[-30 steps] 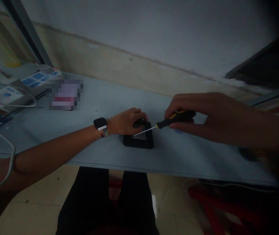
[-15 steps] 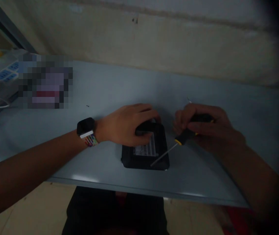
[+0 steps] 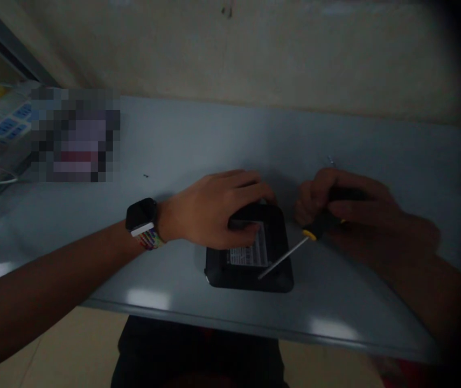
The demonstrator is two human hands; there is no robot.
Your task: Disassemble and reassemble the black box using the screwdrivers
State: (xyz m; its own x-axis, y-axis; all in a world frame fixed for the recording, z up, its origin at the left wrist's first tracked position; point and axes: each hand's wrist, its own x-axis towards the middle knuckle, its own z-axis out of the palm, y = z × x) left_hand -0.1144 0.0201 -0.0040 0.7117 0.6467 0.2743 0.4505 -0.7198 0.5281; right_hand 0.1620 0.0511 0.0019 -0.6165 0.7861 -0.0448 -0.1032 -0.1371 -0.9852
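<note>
A black box-shaped device with rounded corners lies on the table, a printed label on its upper face. My left hand grips it from the left, thumb over the label and fingers along the far edge. In my right hand is a screwdriver with a black and yellow handle, my fingers closed around it. Its shaft slants down to the left, and the tip is at the near part of the device. Whether the tip touches a screw cannot be made out.
The grey table meets a wall at the back. Small dark bits lie left of the device, and a small shiny piece lies beyond my right hand. A blurred-out item is at the far left.
The view has tilted down slightly. Device and both hands appear a little further right in the picture. Both grips are the same, with the screwdriver tip still over the device's near part.
</note>
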